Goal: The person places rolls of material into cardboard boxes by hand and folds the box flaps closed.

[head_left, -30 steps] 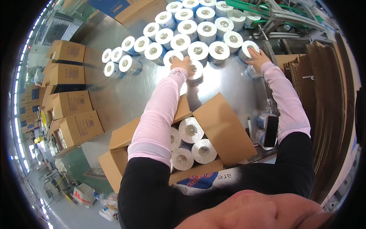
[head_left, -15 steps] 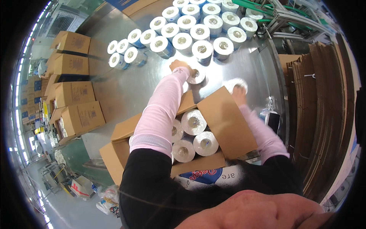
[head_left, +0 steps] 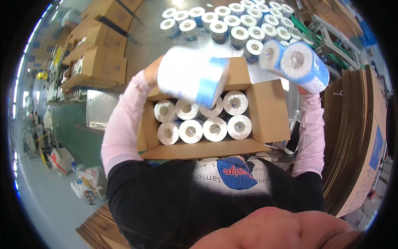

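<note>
My left hand (head_left: pixel 152 72), partly hidden, is closed on a wrapped paper roll (head_left: pixel 186 76), white with a blue band and blurred by motion. Whether a second roll sits with it I cannot tell. It hangs tilted over the far side of an open cardboard box (head_left: pixel 269 110). Inside the box, several paper rolls (head_left: pixel 214 129) stand upright in two rows. Off to the right, my right hand (head_left: pixel 307 90) grips a blue-and-white paper roll (head_left: pixel 304 66) from below. A second paper roll (head_left: pixel 271 56) is pressed beside it, both raised and tilted; most fingers are hidden.
Many more upright rolls (head_left: pixel 239 37) crowd the far part of the metal table (head_left: pixel 145 45). Filled cartons (head_left: pixel 105 66) line the left. Flattened cardboard (head_left: pixel 340 137) is stacked at the right, below a metal frame with green strips (head_left: pixel 304 31). A plastic bag (head_left: pixel 89 182) lies on the floor.
Both hands have lifted rolls off the table: the left came back over the box, the right rose at its right. My view has shifted, showing more of the box's inside.
</note>
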`<action>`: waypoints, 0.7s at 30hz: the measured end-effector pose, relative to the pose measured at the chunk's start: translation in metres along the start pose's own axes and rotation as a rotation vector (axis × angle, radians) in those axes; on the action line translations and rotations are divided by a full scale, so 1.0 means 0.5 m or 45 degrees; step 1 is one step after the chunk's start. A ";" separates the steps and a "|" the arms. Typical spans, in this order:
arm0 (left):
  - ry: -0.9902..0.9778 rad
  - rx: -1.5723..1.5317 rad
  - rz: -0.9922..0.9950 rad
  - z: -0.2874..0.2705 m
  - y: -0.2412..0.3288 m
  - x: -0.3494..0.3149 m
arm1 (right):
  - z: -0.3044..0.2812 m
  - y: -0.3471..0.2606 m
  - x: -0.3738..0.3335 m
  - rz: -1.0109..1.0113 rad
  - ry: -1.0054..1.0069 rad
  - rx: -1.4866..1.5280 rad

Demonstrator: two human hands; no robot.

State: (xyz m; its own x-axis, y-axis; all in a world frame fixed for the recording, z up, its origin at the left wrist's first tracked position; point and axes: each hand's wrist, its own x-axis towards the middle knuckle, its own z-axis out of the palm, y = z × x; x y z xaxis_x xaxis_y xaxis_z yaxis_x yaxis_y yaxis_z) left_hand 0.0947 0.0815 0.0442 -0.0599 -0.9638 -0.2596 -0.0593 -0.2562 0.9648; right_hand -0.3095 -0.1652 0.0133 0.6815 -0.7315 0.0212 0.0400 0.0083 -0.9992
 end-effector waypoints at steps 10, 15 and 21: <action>0.038 1.639 -0.143 0.083 -0.081 -0.281 | 0.603 0.040 -0.091 -0.569 -0.888 -1.341; -0.064 0.800 -0.620 0.011 -0.043 -0.235 | 0.590 0.073 -0.131 -0.546 -0.956 -0.830; 0.158 1.079 -0.117 0.017 -0.035 0.039 | 0.297 0.072 -0.054 -0.387 0.013 -1.389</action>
State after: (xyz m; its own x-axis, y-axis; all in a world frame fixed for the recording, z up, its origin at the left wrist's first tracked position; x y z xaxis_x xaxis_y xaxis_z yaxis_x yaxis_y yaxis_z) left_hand 0.0862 0.0680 0.0218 0.0881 -0.9557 -0.2810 -0.7855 -0.2401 0.5704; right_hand -0.2179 -0.0441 -0.0180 0.7459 -0.6073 0.2734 -0.4590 -0.7662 -0.4498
